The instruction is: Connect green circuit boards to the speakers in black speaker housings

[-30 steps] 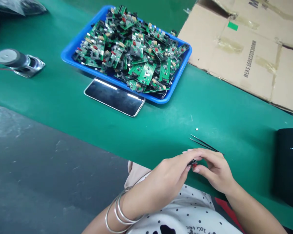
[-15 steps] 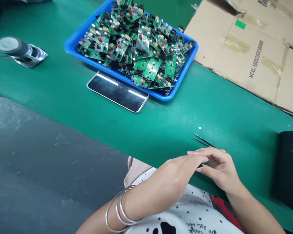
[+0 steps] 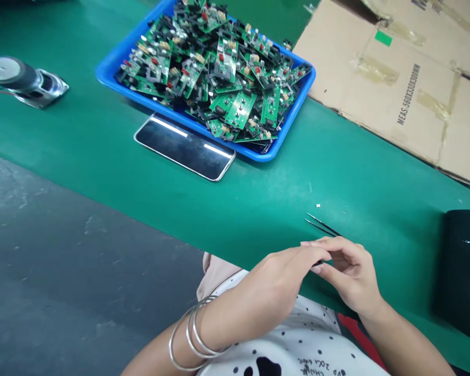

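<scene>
"Two hands busy?"
"Yes: my right hand [image 3: 354,275] pinches a small dark part [image 3: 318,263] beneath my left hand [image 3: 284,277], whose grip I can't tell, near the tweezers [image 3: 324,224]."
"Danger?"
"A slack pinch could drop it."

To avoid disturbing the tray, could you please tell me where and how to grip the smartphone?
Probably grip the smartphone by its near long edge, coming from the person's side: it lies flat with that edge exposed, while the blue tray crowds its far edge.
</scene>
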`<action>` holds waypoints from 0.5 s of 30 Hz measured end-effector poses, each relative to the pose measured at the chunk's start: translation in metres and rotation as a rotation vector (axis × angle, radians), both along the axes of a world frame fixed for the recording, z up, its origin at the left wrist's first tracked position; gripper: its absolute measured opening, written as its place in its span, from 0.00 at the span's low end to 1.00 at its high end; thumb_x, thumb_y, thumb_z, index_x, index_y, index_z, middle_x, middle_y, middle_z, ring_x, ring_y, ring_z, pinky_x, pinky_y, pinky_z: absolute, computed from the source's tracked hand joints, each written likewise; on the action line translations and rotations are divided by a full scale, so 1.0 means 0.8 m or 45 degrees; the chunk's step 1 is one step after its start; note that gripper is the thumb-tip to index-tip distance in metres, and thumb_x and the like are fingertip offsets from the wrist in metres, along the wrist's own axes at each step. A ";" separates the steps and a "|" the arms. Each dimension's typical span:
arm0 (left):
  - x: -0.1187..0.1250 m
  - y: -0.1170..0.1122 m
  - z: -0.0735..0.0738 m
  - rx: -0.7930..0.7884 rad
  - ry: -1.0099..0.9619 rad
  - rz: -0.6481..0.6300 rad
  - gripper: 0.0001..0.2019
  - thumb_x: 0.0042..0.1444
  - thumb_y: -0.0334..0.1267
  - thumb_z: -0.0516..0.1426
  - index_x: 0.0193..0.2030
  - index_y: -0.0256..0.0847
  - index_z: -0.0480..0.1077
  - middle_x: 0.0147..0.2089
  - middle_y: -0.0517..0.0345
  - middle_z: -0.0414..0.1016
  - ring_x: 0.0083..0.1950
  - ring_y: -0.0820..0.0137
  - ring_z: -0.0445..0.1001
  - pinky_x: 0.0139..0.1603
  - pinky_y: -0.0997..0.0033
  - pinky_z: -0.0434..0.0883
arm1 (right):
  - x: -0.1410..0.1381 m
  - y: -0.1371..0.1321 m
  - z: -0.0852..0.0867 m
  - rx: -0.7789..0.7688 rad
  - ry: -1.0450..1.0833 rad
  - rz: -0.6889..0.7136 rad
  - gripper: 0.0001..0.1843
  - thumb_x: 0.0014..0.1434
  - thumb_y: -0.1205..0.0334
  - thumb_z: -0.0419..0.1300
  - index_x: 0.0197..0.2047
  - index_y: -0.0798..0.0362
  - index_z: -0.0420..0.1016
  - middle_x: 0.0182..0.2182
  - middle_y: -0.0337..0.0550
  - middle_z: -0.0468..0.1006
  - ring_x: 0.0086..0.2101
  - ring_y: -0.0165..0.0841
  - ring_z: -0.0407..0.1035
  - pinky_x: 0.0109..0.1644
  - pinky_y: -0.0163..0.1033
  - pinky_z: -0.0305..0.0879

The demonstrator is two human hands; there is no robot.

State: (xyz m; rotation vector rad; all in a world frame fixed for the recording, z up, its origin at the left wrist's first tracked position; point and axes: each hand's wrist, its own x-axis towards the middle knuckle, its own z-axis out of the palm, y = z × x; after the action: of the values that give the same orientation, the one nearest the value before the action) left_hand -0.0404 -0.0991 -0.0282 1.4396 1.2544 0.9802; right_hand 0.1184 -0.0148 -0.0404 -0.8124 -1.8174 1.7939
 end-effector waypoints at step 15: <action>-0.009 0.009 -0.004 -0.442 -0.736 0.243 0.18 0.59 0.27 0.50 0.56 0.42 0.61 0.49 0.51 0.77 0.50 0.66 0.76 0.47 0.64 0.75 | 0.000 0.011 -0.004 -0.051 -0.082 0.110 0.23 0.51 0.60 0.69 0.51 0.43 0.74 0.42 0.39 0.80 0.40 0.33 0.76 0.46 0.37 0.74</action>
State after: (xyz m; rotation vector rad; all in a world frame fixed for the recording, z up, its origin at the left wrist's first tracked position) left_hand -0.0477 -0.0921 -0.0310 0.7042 1.0662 1.1357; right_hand 0.1182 -0.0058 -0.0440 -0.8271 -1.8894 1.8839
